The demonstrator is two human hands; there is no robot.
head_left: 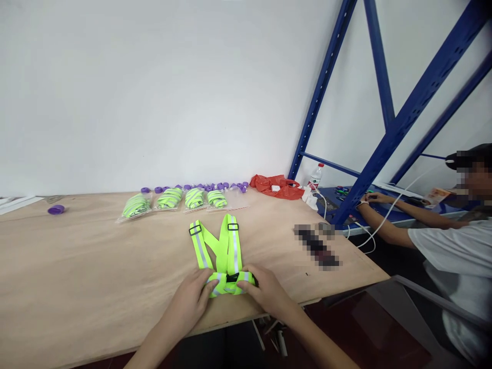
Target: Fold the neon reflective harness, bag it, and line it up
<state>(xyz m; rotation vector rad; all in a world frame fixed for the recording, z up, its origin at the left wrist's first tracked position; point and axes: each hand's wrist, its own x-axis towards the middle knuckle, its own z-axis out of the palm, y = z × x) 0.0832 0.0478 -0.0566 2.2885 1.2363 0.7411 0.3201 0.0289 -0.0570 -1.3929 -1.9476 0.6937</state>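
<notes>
A neon-yellow reflective vest (223, 251) made of elastic straps with silver stripes lies on the wooden table in front of me. Its two shoulder straps, each with a black slide buckle, stretch away from me, while the near end is folded into a thick bundle. My left hand (194, 294) grips the left side of that bundle, thumb on top. On the right side, my right hand (265, 289) pinches it the same way. Something dark, perhaps a buckle, shows between the hands. The fingertips under the bundle are hidden.
Several bagged neon straps (169, 198) lie toward the wall, with purple wristband-like pieces (223, 186) behind them. A purple piece (56, 209) sits at left. A red plastic bag (277, 186) and a bottle (315, 177) stand near the blue rack (365, 169). A co-worker (457, 246) sits at right.
</notes>
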